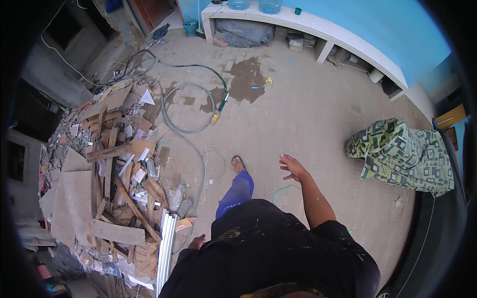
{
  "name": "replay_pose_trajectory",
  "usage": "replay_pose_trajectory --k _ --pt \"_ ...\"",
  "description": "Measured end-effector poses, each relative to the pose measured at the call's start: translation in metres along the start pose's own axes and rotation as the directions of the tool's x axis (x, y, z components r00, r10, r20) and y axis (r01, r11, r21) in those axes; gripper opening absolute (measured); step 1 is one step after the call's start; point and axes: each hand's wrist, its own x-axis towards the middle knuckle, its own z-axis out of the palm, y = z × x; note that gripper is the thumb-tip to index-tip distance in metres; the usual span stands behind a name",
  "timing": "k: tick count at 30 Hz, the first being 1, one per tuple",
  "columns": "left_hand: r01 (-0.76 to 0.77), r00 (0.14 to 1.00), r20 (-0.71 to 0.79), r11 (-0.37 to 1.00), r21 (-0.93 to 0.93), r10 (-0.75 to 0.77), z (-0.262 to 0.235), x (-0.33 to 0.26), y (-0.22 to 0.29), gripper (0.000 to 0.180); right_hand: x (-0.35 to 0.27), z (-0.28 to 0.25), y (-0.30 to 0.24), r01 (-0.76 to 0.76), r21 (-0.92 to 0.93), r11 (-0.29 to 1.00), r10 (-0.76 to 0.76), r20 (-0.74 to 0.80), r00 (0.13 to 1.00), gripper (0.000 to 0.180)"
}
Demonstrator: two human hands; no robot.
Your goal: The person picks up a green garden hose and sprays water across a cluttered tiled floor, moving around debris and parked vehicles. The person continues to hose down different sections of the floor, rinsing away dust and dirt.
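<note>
My right hand [293,167] is stretched out in front of me over the paved floor, fingers spread, holding nothing. My left hand [197,242] shows only partly beside my black shirt, low at my side; it seems to hold nothing. It hangs close to a bundle of pale metal strips [166,243]. One leg in blue trousers [236,192] steps forward with a sandalled foot [238,163].
A heap of broken wood, boards and rubble [109,169] fills the left side. A grey hose [186,107] loops across the floor by a wet patch [247,77]. A patterned green cloth [402,154] covers something at the right. A white concrete bench [308,25] runs along the blue wall.
</note>
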Motion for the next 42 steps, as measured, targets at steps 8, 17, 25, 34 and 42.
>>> replay_pose_trajectory --k 8,17,25,34,42 --pt "-0.136 0.943 0.317 0.987 0.09 0.101 0.086 -0.048 0.503 0.096 0.106 -0.057 -0.005 -0.363 -0.308 0.88 0.367 -0.047 0.929 0.076" --pt "-0.585 0.788 0.389 0.777 0.231 0.478 0.122 -0.111 0.826 0.093 0.167 -0.124 -0.049 -0.52 -0.021 0.854 0.512 -0.141 0.847 0.08" --pt "0.057 0.97 0.191 0.906 0.42 -0.15 0.121 -0.037 0.796 0.095 0.33 -0.221 -0.245 -0.446 0.022 0.895 0.446 -0.087 0.891 0.084" --pt "-0.089 0.948 0.192 0.786 -0.612 0.256 0.171 -0.102 0.925 0.067 0.554 -0.31 -0.625 -0.212 -0.363 0.907 0.221 -0.016 0.975 0.085" --pt "-0.334 0.891 -0.01 0.64 -0.692 0.454 0.15 -0.021 1.102 0.068 0.713 -0.142 -0.829 0.176 -0.573 0.8 0.068 0.378 0.923 0.081"
